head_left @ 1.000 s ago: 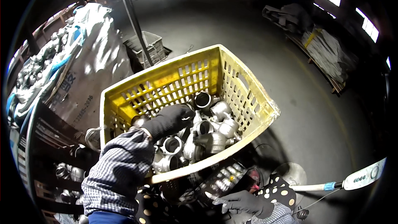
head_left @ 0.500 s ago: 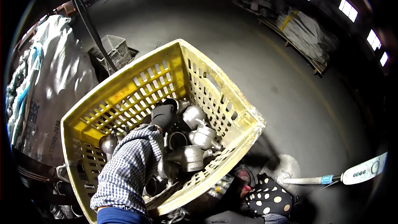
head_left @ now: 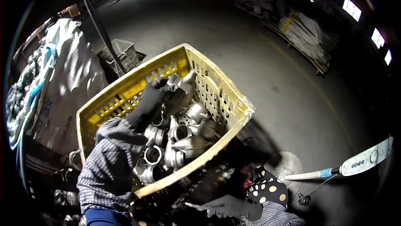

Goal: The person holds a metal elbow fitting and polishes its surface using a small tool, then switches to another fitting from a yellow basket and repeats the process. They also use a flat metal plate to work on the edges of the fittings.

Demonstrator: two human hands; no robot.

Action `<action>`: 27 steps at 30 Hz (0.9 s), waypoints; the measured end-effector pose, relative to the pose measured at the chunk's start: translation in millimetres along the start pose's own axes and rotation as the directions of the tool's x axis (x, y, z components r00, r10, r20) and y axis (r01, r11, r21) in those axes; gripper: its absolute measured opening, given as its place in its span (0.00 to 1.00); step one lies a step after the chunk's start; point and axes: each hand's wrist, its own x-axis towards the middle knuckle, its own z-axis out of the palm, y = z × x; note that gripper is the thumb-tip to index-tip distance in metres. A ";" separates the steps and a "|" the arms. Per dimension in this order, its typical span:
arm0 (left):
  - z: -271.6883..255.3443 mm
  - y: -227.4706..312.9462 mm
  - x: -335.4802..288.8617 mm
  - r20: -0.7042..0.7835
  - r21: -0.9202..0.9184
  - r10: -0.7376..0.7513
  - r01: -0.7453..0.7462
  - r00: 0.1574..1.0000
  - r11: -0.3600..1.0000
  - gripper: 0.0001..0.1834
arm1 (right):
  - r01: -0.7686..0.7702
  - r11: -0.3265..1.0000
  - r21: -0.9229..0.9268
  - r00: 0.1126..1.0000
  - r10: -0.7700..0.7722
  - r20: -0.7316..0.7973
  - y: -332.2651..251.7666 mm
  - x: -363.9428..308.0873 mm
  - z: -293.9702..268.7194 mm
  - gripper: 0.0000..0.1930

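A yellow slatted plastic basket [head_left: 219, 73] holds several silver-grey metal castings [head_left: 190, 144] with round openings and short pipe necks. My left hand [head_left: 155, 94], in a dark glove, reaches into its far part with fingers curled round a metal casting [head_left: 182, 91] above the heap. The glove partly covers that casting. Outside the basket's near side, my right hand [head_left: 227, 207] is also in a dark glove. Its fingers stretch out to the left, apart, with nothing visible held in them. Dark clutter beneath this hand is too dim to make out.
A large whitish sack [head_left: 73, 65] stands at the left beside a dark pole [head_left: 102, 33]. Behind the basket sits a pale crate [head_left: 125, 50]. To the right are a white pole with a control panel [head_left: 365, 159] and a wrapped load on a pallet [head_left: 307, 38].
My left hand has lifted a casting up from the heap toward the far side. My right hand has come into view at the bottom. The basket appears shifted slightly, and more castings show.
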 end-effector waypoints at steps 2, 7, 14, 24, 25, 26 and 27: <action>-17.0 63.8 -41.6 0.009 -0.204 -0.018 0.019 1.000 0.979 0.13 | 0.033 0.999 0.011 0.999 -0.033 -0.015 -10.6 -11.3 -3.3 0.17; -73.8 171.1 -212.7 -0.170 -0.330 -0.067 0.007 0.983 0.944 0.16 | 0.565 0.819 -0.100 0.822 -0.549 0.153 -6.6 -5.8 5.1 0.17; -9.2 115.5 -369.1 -0.028 -0.604 -0.534 0.411 0.845 0.682 0.11 | 0.416 0.883 0.217 0.891 -0.349 -0.291 -14.1 -21.1 38.6 0.20; 55.2 16.5 -448.1 0.233 -0.673 -0.399 0.443 0.887 0.592 0.08 | 0.278 0.949 -0.150 0.825 -0.316 -0.468 25.6 -48.3 82.7 0.20; 55.9 18.3 -448.7 0.296 -0.641 -0.427 0.509 0.855 0.574 0.09 | 0.383 0.917 -0.109 0.805 -0.389 -0.448 40.2 -41.3 78.4 0.19; 54.6 21.8 -448.3 0.353 -0.603 -0.455 0.570 0.818 0.558 0.09 | 0.396 0.879 -0.264 0.757 -0.476 -0.447 42.0 -37.8 81.4 0.20; 55.3 22.6 -449.4 0.407 -0.561 -0.481 0.628 0.776 0.539 0.09 | 0.395 0.820 -0.415 0.709 -0.559 -0.430 42.8 -35.3 83.6 0.20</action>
